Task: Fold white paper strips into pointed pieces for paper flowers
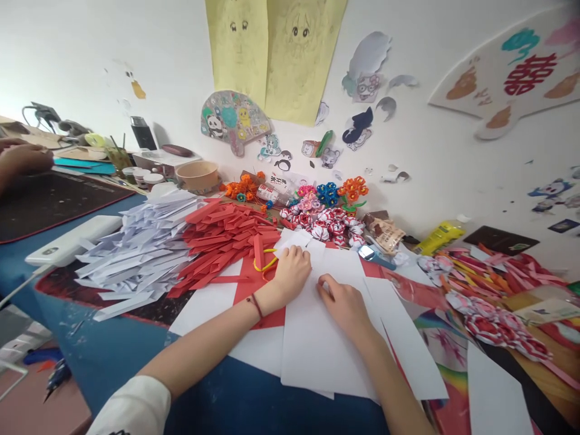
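My left hand rests with curled fingers at the top of the white paper sheets. Just left of it lies a yellow loop, which looks like a scissors handle, partly covered by the wrist. On the sheets to the right, my right hand has its fingers bent inward against the paper. Whether either hand pinches a sheet is hidden by the fingers. Red paper shows under the left wrist. Beside it are a heap of folded red paper strips and a heap of folded white paper strips.
Behind the sheets lie red-and-white paper flowers, orange flowers and a blue device. A yellow bottle leans near the wall. Left stand a white power strip and a bowl. Another person's hand is at far left.
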`<state>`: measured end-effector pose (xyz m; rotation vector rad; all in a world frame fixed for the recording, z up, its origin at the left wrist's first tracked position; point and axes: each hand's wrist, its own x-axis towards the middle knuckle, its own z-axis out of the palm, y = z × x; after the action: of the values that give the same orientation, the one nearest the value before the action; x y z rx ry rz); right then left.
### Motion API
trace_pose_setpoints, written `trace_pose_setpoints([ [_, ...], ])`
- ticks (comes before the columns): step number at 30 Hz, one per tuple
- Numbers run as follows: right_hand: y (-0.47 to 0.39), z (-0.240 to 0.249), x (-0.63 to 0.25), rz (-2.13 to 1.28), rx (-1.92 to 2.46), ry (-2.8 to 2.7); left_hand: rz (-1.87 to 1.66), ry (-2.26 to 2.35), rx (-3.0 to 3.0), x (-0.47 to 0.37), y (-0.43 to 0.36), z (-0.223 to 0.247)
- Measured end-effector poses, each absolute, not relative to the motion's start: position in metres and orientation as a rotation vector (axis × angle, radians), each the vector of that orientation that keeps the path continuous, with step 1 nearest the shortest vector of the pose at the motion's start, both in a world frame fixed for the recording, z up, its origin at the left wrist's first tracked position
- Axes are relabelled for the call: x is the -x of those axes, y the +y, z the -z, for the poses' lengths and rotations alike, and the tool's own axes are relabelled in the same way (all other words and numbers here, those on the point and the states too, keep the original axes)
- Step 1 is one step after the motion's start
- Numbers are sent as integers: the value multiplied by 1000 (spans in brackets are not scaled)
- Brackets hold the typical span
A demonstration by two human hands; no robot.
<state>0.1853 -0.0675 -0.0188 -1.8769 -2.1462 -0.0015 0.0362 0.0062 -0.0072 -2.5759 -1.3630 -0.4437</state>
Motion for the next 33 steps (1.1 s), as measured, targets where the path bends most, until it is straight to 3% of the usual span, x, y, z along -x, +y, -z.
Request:
trace_pose_setpoints([
  [8,-66,21,-185,15,1892,-2127,363,-1422,2683,-16,14,-5],
  [22,-68,18,-182,-10,1866,-2048,586,-1576,2627,-4,20,-11],
  [25,-60,10,-177,-119,1808,-1851,931,-1562,2648,-3,19,-17],
  [29,-34,-5,-165,-437,1603,-1575,1769,-1465,2801,-6,19,-17],
  [33,-16,-11,-150,-292,1535,-1368,1937,-1573,2768,-8,22,-9],
])
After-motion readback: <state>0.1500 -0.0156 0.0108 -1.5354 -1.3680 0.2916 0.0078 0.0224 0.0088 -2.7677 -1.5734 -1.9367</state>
